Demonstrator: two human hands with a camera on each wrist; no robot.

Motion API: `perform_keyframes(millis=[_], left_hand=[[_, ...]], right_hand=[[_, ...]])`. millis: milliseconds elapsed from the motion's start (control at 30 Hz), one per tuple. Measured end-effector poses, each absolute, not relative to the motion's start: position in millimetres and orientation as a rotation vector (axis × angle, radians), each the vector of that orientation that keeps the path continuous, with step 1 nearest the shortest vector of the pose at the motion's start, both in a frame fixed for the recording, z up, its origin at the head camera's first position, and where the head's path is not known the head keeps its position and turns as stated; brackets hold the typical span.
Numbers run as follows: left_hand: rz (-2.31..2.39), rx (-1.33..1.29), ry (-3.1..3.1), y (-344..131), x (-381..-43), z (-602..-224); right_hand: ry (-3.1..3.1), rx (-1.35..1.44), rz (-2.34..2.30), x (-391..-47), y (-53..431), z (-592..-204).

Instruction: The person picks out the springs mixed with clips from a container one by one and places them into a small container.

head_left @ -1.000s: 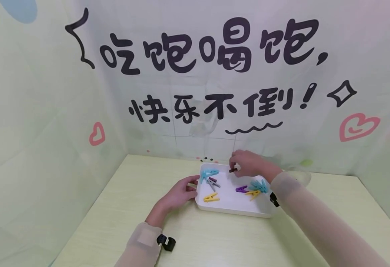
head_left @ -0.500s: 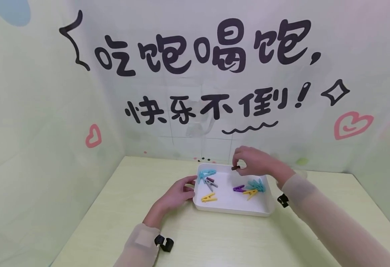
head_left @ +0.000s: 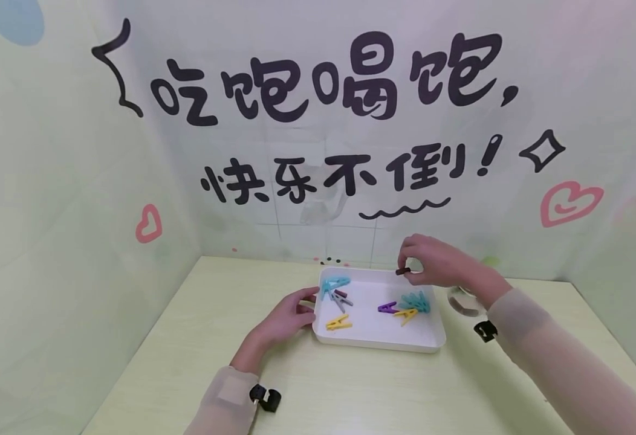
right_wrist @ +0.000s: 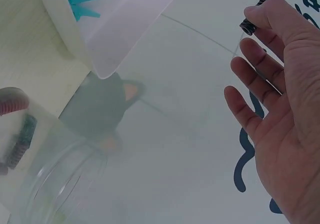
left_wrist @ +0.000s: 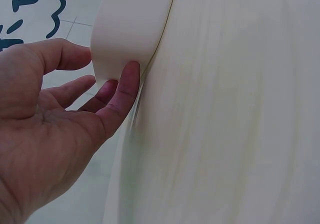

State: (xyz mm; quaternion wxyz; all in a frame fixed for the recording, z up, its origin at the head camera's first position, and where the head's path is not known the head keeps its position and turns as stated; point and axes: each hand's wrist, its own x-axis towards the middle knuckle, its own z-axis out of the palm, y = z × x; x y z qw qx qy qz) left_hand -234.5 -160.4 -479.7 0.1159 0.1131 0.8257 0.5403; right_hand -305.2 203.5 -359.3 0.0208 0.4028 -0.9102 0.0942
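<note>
A shallow white tray [head_left: 361, 345] stands on the table. At its left side my left hand [head_left: 282, 317] touches the outer wall with relaxed, slightly bent fingers, which show close up against the wall in the left wrist view. My right hand [head_left: 440, 261] is raised over the tray's back right corner and pinches a short dark brown stick [right_wrist: 247, 26] between thumb and index finger, the other fingers loosely spread. In the tray's left part lie blue clothespins [head_left: 335, 284], a grey one [head_left: 342, 301], a yellow one [head_left: 338, 323] and a small brown stick [head_left: 340, 293].
Purple [head_left: 387, 307], yellow [head_left: 407, 315] and several blue clothespins [head_left: 417, 301] lie in the tray's right part. A clear glass container [head_left: 466, 301] stands right of the tray, beneath the right forearm; ridged dark pieces [right_wrist: 22, 139] show near it. Printed curtains enclose the table [head_left: 350, 386].
My right hand has moved right and slightly up with the brown stick, from over the tray's back middle towards its back right corner. The left hand stays at the tray.
</note>
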Motion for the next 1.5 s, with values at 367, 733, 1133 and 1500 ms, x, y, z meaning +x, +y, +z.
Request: perform_keyframes(millis=[367,733,1133,1500], left_hand=[[1.588,0.338,2.413,-160,-234,-477],[1.589,0.32,2.419,-158,-234,-479],[1.6,0.3,2.422,-158,-235,-479],[1.59,0.307,2.433,-157,-236,-479]], right_hand=[[-2.799,1.179,0.292,-297,240,-354],[-2.823,1.083,0.289,-296,277,-358],[-2.862,0.987,0.279,-297,315,-363],[-2.956,0.885,0.288,-296,339,-374]])
